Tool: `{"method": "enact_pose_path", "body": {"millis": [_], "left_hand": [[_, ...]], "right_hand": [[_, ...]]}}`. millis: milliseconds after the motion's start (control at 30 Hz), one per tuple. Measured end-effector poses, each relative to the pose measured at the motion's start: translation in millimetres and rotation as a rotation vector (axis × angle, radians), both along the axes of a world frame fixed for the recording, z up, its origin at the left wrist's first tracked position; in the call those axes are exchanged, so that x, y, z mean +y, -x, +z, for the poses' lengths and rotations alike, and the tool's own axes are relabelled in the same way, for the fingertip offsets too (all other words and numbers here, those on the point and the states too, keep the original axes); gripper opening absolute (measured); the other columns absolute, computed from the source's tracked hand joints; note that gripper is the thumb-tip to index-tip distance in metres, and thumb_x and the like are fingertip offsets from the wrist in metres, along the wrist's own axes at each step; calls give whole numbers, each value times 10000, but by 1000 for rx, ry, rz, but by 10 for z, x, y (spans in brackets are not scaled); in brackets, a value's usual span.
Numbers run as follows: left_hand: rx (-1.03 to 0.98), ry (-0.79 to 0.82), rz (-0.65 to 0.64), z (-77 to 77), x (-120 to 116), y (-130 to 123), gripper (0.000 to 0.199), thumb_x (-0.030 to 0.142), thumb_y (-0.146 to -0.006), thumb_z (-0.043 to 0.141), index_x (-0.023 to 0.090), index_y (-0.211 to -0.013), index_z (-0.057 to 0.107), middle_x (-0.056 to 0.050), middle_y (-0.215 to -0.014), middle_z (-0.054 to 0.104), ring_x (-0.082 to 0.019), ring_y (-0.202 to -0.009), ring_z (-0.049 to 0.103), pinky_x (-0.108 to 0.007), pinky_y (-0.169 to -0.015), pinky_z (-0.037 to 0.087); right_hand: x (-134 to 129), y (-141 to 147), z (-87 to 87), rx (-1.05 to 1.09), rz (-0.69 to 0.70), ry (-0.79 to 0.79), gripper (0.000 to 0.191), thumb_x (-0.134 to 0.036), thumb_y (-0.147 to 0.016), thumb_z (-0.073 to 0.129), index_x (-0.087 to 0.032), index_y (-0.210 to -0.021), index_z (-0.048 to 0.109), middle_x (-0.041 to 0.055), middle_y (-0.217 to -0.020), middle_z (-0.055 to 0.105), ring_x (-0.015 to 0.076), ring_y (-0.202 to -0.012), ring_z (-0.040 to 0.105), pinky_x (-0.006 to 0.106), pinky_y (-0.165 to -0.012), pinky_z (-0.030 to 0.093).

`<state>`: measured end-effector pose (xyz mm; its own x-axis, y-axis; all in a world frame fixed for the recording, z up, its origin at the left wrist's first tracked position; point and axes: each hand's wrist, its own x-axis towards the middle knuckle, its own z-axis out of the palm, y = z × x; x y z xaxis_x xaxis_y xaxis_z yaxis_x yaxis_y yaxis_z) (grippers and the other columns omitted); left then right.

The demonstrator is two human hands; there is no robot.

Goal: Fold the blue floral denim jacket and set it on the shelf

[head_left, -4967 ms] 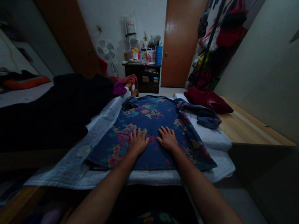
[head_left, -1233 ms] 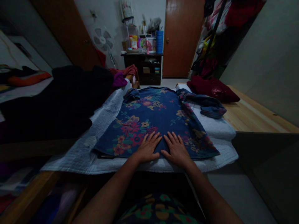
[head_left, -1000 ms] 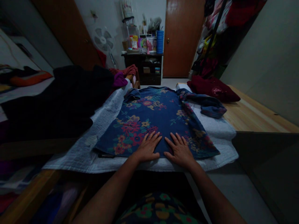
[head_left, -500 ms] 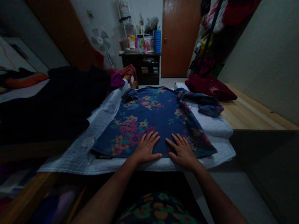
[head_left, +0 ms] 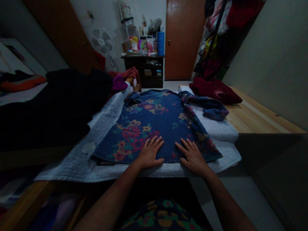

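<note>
A dark blue garment with a flower print (head_left: 163, 122) lies spread on a pale quilted cloth (head_left: 96, 147). Its hem is toward me and both sleeves are at the far end, the right one bent out over the cloth. My left hand (head_left: 150, 152) rests flat near the middle of the hem with its fingers spread. To the right of it, my right hand (head_left: 192, 156) also lies on the fabric, fingers apart. Neither hand grips anything.
Black clothing (head_left: 53, 109) is heaped at the left. A folded dark red garment (head_left: 215, 90) lies on a wooden surface (head_left: 260, 112) at the right. Farther back stand a fan (head_left: 102, 41), a dark shelf unit (head_left: 144, 72) and a door (head_left: 184, 41).
My right hand has slid a little to the right over the fabric, widening the gap between my hands. My left hand has hardly moved. The view has shifted slightly.
</note>
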<state>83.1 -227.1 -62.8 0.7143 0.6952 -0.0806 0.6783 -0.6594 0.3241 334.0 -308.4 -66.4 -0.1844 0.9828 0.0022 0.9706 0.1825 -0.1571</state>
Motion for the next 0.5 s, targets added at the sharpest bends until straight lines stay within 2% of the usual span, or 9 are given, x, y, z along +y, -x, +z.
{"method": "enact_pose_path", "body": {"millis": [200,333,433,500], "left_hand": [[-12,-27,-2,-6,-22,-11,881,483,-761,619,240,-1523,248,-68,-1618,172,-295,-1489,72,-535,-1190,73],[-25,-36,0,-22,-34,-10,871,464,-764,615,240,-1522,249,-65,-1618,175,-292,-1490,69,-535,-1192,62],[-37,-42,4,-33,-39,-4,851,444,-774,605,238,-1521,253,-65,-1616,183,-286,-1489,75,-525,-1196,56],[-39,-37,3,-31,-42,-1,844,440,-776,602,241,-1520,257,-64,-1615,190,-286,-1488,79,-524,-1196,56]], "right_hand": [[83,17,-7,58,-24,58,803,-188,-779,432,-239,-1547,203,48,-1598,235,264,-1474,139,500,-1176,156],[170,283,-25,143,-45,23,775,-354,-872,411,-180,-1561,102,98,-1590,246,271,-1476,130,516,-1161,178],[189,507,-22,122,-40,1,805,-507,-882,436,-165,-1554,155,111,-1593,229,292,-1477,118,526,-1168,130],[182,587,-13,76,-45,-1,800,-549,-886,430,-167,-1547,191,105,-1598,213,301,-1476,112,528,-1173,93]]}}
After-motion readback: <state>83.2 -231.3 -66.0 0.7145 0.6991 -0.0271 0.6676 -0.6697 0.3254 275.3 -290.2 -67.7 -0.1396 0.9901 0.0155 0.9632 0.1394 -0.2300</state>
